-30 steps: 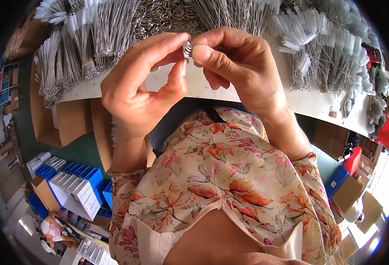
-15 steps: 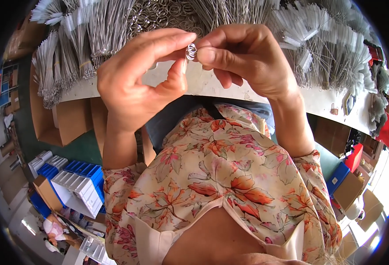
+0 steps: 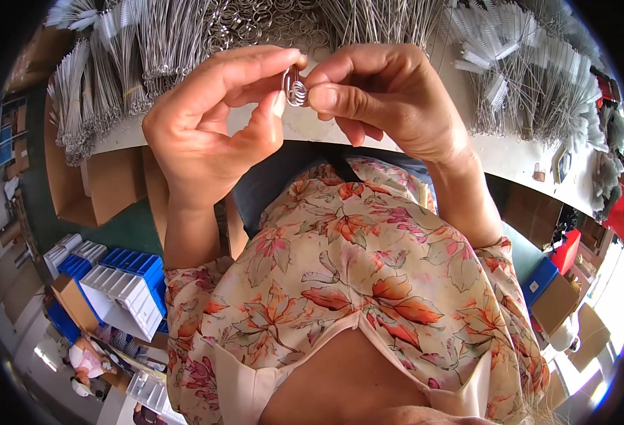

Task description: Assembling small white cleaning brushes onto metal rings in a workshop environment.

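Observation:
My left hand [image 3: 212,124] and my right hand [image 3: 390,92] meet in front of my chest, above the edge of a white table [image 3: 510,159]. Between their thumbs and forefingers they pinch a small metal ring [image 3: 295,86] with several thin wire loops hanging on it. Both hands touch the ring; the fingertips hide part of it. Behind the hands a heap of loose metal rings [image 3: 255,18] lies on the table.
Bundles of thin wire brushes [image 3: 113,71] cover the table's left side, and more brushes with white bristles [image 3: 531,78] spread at the right. Cardboard boxes [image 3: 113,184] stand under the table. Blue and white bins [image 3: 117,280] sit on the floor at lower left.
Both hands rose slightly and shifted a little right while still pinching the ring; my left fingers have turned it between the fingertips.

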Demonstrator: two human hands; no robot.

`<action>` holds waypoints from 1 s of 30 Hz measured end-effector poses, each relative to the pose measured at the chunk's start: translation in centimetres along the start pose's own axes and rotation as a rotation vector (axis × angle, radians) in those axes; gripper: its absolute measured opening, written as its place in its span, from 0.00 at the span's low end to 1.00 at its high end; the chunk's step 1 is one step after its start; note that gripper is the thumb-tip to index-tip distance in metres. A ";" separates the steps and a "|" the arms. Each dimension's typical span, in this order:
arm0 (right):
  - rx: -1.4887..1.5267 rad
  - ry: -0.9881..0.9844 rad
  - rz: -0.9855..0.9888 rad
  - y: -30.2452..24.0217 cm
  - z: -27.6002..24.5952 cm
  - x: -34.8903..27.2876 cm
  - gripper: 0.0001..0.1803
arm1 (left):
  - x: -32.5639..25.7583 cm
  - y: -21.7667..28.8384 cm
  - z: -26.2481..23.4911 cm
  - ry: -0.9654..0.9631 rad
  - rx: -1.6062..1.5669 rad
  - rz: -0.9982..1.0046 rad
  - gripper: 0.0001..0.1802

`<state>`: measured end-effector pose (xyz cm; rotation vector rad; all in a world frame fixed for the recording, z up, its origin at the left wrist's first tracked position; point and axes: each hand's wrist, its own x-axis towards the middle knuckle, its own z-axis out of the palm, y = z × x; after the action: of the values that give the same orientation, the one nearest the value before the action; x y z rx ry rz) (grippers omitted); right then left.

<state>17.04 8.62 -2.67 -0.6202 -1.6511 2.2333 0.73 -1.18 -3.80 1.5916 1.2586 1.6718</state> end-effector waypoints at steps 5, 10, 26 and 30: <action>-0.077 0.193 -0.187 0.5 1.4 -0.2 0.08 | 0.2 0.3 -0.1 -0.013 0.126 0.041 0.16; -0.127 0.114 -0.076 -0.7 0.7 0.3 0.07 | 0.5 0.1 -0.4 0.006 0.086 0.005 0.15; -1.189 0.101 -0.910 10.6 0.0 2.2 0.08 | 8.3 -10.4 -13.8 -0.006 1.324 -0.497 0.16; -1.079 0.425 -0.835 4.9 -5.0 3.2 0.06 | 7.8 -9.9 -14.1 0.048 1.345 -0.430 0.15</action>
<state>16.88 12.87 -9.15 -0.4203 -2.1904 0.5134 -16.47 5.99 -6.98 1.6210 2.7849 0.4717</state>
